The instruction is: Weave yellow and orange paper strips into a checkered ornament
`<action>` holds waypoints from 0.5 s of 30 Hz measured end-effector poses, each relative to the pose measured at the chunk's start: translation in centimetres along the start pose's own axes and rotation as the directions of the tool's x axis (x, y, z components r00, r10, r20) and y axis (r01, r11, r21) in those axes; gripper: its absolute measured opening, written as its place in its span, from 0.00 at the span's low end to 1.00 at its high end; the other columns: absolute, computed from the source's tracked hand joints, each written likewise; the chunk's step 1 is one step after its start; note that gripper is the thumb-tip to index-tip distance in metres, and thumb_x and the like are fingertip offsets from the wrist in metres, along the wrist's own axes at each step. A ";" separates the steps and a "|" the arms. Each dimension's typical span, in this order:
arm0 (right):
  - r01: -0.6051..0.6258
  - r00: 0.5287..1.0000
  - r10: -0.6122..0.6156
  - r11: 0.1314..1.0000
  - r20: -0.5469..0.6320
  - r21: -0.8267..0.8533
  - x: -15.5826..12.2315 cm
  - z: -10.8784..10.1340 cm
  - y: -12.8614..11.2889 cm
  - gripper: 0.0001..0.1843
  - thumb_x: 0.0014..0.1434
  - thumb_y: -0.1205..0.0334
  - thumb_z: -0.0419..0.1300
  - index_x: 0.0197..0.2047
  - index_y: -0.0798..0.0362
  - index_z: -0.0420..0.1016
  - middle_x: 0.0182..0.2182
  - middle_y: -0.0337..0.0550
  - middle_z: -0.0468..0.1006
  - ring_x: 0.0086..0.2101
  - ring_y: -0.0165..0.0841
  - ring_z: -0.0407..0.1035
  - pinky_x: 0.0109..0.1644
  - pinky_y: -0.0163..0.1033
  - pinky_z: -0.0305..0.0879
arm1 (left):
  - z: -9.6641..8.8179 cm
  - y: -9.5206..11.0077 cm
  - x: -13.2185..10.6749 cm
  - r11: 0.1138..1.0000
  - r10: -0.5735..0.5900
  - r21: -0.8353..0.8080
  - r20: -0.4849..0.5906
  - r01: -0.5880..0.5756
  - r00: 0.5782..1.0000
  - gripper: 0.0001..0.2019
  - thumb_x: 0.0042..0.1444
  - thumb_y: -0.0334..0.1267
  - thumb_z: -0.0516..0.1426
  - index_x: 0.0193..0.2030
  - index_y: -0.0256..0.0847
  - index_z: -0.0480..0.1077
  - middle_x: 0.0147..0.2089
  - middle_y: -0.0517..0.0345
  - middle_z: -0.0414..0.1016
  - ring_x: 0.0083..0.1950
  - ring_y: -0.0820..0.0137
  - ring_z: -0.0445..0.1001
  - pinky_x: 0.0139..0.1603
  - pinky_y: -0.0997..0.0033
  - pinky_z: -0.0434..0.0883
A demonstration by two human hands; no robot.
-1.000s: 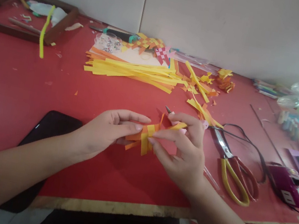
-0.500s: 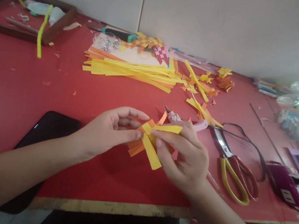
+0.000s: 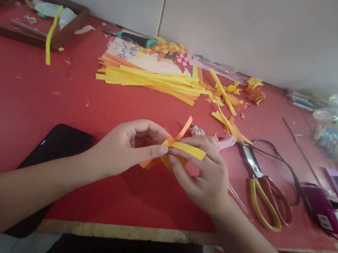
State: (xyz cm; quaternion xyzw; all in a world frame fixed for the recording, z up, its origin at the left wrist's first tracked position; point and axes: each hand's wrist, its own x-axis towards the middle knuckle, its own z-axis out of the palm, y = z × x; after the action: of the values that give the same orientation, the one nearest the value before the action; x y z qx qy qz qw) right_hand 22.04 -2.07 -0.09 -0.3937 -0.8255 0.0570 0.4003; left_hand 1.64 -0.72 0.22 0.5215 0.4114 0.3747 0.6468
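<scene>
Between my hands, above the red table, is a small weave of yellow and orange paper strips (image 3: 188, 149). My left hand (image 3: 134, 146) pinches its left side between thumb and fingers. On the other side, the fingers and thumb of my right hand (image 3: 202, 167) close on the weave as well. One yellow end sticks out to the right across the right fingers, and an orange end points up. Part of the weave is hidden behind the fingers. Just beyond my right hand lies a pink-handled tool (image 3: 226, 142), partly covered.
Yellow and orange strips (image 3: 151, 80) lie piled at the back. Scissors (image 3: 261, 195) with yellow and red handles rest at the right, near a purple box (image 3: 321, 206). A black phone (image 3: 64, 143) lies under my left forearm. A brown frame (image 3: 71, 30) stands back left.
The weave has turned in my hands: the yellow end that hung toward me no longer shows, and the orange end now stands higher. Both hands have drawn slightly closer together.
</scene>
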 end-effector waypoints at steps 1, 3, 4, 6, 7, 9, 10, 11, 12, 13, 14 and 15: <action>0.008 1.000 -0.008 1.000 -0.003 -0.003 0.0 0.0 0.0 0.05 0.60 0.68 0.63 0.38 0.49 0.80 0.35 0.43 0.80 0.35 0.35 0.73 0.43 0.47 0.70 | 0.1 0.0 -0.1 0.999 0.034 0.033 -0.025 -0.033 0.999 0.12 0.55 0.41 0.68 0.43 0.43 0.75 0.41 0.57 0.81 0.45 0.67 0.80 0.46 0.70 0.77; 0.006 1.000 -0.006 1.000 -0.012 0.000 -0.1 0.0 -0.1 0.03 0.59 0.67 0.65 0.36 0.50 0.79 0.33 0.43 0.80 0.34 0.35 0.72 0.40 0.46 0.70 | 0.2 0.1 -0.5 0.990 0.105 0.104 -0.085 -0.096 0.991 0.13 0.55 0.39 0.68 0.45 0.44 0.73 0.38 0.59 0.80 0.44 0.68 0.80 0.46 0.71 0.77; -0.005 1.000 0.005 1.000 -0.019 0.008 -0.1 -0.1 -0.1 0.02 0.58 0.67 0.65 0.35 0.51 0.78 0.33 0.43 0.80 0.33 0.35 0.72 0.39 0.44 0.69 | 0.2 0.1 -0.7 0.981 0.149 0.140 -0.096 -0.135 0.984 0.12 0.56 0.38 0.67 0.45 0.44 0.72 0.39 0.59 0.80 0.44 0.69 0.80 0.47 0.71 0.77; -0.038 0.999 0.038 0.999 -0.007 0.036 -0.2 -0.2 -0.1 0.03 0.58 0.68 0.65 0.33 0.51 0.77 0.30 0.41 0.79 0.31 0.33 0.72 0.34 0.41 0.68 | 0.3 0.3 -1.0 0.953 0.230 0.218 -0.070 -0.210 0.971 0.08 0.58 0.36 0.65 0.43 0.44 0.73 0.40 0.59 0.81 0.43 0.70 0.80 0.48 0.71 0.77; -0.055 0.998 0.055 0.997 0.009 0.049 -0.2 -0.2 -0.1 0.05 0.59 0.69 0.64 0.32 0.51 0.76 0.27 0.40 0.78 0.29 0.32 0.71 0.32 0.40 0.67 | 0.2 0.3 -1.2 0.931 0.274 0.260 -0.036 -0.256 0.961 0.05 0.59 0.34 0.64 0.41 0.45 0.74 0.41 0.59 0.81 0.43 0.70 0.80 0.47 0.71 0.76; -0.066 0.997 0.063 0.995 0.044 0.075 -0.2 -0.3 -0.2 0.09 0.59 0.70 0.61 0.28 0.51 0.73 0.22 0.36 0.74 0.25 0.30 0.68 0.29 0.37 0.65 | 0.1 0.5 -1.4 0.870 0.354 0.351 0.041 -0.345 0.934 0.03 0.60 0.32 0.63 0.37 0.45 0.75 0.41 0.58 0.81 0.42 0.70 0.79 0.47 0.70 0.76; -0.056 0.997 0.052 0.995 0.051 0.080 -0.2 -0.3 -0.2 0.10 0.59 0.70 0.61 0.27 0.51 0.72 0.20 0.34 0.72 0.23 0.29 0.67 0.28 0.37 0.65 | 0.0 0.6 -1.4 0.834 0.390 0.397 0.069 -0.384 0.918 0.04 0.60 0.31 0.63 0.35 0.45 0.76 0.41 0.57 0.81 0.43 0.69 0.79 0.48 0.69 0.75; -0.040 0.998 0.037 0.997 0.045 0.072 -0.2 -0.3 -0.2 0.11 0.59 0.70 0.61 0.26 0.51 0.71 0.20 0.33 0.72 0.21 0.28 0.65 0.28 0.36 0.65 | -0.1 0.6 -1.5 0.797 0.424 0.439 0.083 -0.415 0.902 0.05 0.59 0.31 0.63 0.34 0.46 0.77 0.43 0.56 0.80 0.44 0.68 0.79 0.49 0.67 0.75; -0.025 0.999 0.023 0.998 0.038 0.052 -0.2 -0.3 -0.2 0.11 0.60 0.69 0.61 0.26 0.51 0.70 0.19 0.33 0.71 0.20 0.27 0.63 0.27 0.36 0.64 | -0.1 0.6 -1.5 0.764 0.453 0.475 0.088 -0.437 0.887 0.05 0.58 0.31 0.63 0.33 0.46 0.78 0.45 0.55 0.80 0.46 0.67 0.78 0.51 0.65 0.74; -0.015 0.999 0.014 1.000 0.037 0.026 -0.2 -0.3 -0.2 0.11 0.60 0.68 0.61 0.25 0.51 0.69 0.20 0.33 0.71 0.20 0.26 0.62 0.26 0.36 0.63 | -0.2 0.5 -1.4 0.739 0.475 0.504 0.083 -0.448 0.876 0.06 0.58 0.31 0.64 0.33 0.47 0.78 0.48 0.55 0.79 0.49 0.65 0.77 0.53 0.63 0.74; -0.012 0.999 0.012 1.000 0.049 -0.003 -0.2 -0.3 -0.3 0.12 0.61 0.67 0.61 0.25 0.51 0.69 0.20 0.33 0.70 0.19 0.26 0.61 0.25 0.35 0.62 | -0.2 0.5 -1.4 0.725 0.490 0.520 0.073 -0.452 0.869 0.06 0.58 0.32 0.64 0.32 0.47 0.79 0.50 0.54 0.77 0.51 0.63 0.76 0.55 0.61 0.73; -0.012 0.998 0.014 0.999 0.066 -0.035 -0.3 -0.4 -0.3 0.14 0.61 0.67 0.60 0.24 0.51 0.67 0.19 0.32 0.69 0.19 0.26 0.61 0.25 0.36 0.61 | -0.3 0.4 -1.4 0.720 0.501 0.524 0.061 -0.455 0.863 0.06 0.57 0.32 0.64 0.32 0.48 0.79 0.51 0.53 0.76 0.53 0.62 0.75 0.58 0.59 0.72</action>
State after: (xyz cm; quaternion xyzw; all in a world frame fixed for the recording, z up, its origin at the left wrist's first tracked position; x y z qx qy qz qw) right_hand 22.23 -2.51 0.09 -0.4036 -0.8366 0.0583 0.3658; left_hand 0.84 -1.83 0.83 0.7487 0.3755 0.4248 0.3436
